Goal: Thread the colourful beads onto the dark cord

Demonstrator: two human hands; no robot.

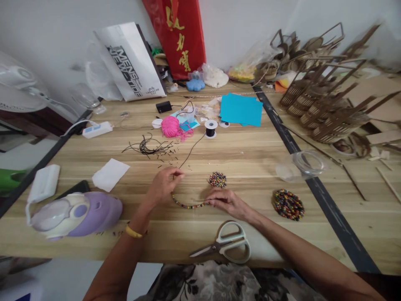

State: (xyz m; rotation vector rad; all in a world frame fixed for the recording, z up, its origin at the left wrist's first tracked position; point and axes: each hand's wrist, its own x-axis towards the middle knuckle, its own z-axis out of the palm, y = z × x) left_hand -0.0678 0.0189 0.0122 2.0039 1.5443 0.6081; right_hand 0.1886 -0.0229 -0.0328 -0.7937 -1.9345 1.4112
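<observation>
A string of small multicoloured beads (189,207) hangs in a shallow curve between my hands. My left hand (163,184) pinches its left end, where a black cord runs up to a spool (211,129). My right hand (227,202) has thumb and fingers closed on the right end; the exact fingertip grip is too small to make out. Just beyond my right hand lies a small pile of loose beads (217,179). A larger heap of beads (288,205) sits farther right. Scissors (232,242) with pale handles rest near the front edge, blades pointing left.
Cut black cords (148,146) and short scraps lie beyond my left hand, with pink yarn (171,126) and blue sheets (241,109) behind. A purple and white device (94,213) stands left. Clear plastic packaging (300,165) and woven baskets (326,108) are at right.
</observation>
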